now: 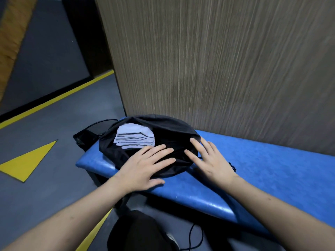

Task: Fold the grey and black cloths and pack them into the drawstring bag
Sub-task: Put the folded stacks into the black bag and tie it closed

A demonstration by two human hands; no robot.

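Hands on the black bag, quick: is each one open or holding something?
Left hand: open, fingers flat on the black bag.
Right hand: open, fingers flat on the bag too.

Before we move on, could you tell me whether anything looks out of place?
The folded grey cloth sits exposed on the black fabric, not visibly inside a bag; both hands rest flat there.

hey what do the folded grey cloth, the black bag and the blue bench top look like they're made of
Folded grey cloth: soft matte knit, probably cotton; its stacked layers show rounded edges.
Black bag: thin woven fabric, maybe nylon or polyester; it rumples in fine creases with little sheen under the left hand and right hand.
Blue bench top: padded vinyl or faux leather, judging by its mottled grain and glossy edge highlights.
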